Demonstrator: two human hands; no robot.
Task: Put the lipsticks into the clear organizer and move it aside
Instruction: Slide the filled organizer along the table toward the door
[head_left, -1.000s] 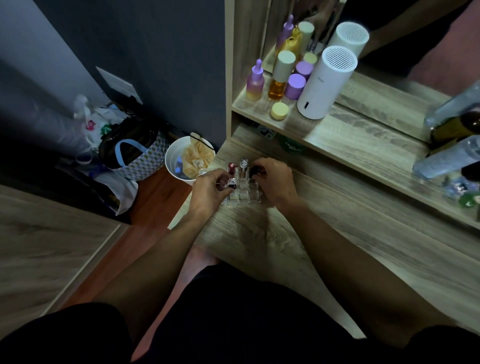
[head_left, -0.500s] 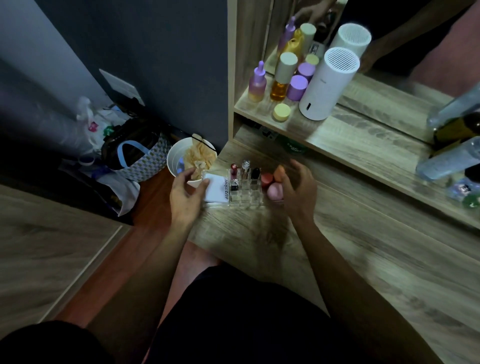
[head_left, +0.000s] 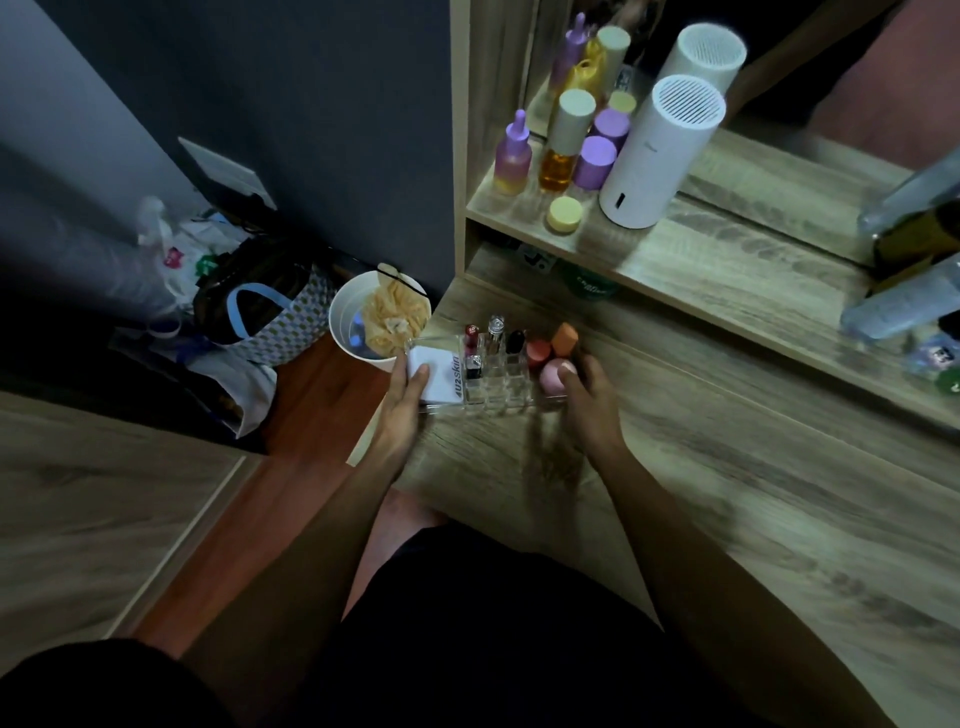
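Both hands have moved from the lipsticks (head_left: 493, 343) out to the ends of the clear organizer (head_left: 488, 387) on the surface (head_left: 727, 467). The left hand (head_left: 402, 400) and right hand (head_left: 584, 389) curl their fingers around its ends, so loading looks finished and moving comes next.

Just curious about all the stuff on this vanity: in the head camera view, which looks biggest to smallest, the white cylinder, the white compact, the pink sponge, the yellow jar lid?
1. white cylinder
2. white compact
3. pink sponge and yellow jar lid: they look alike, so unranked.
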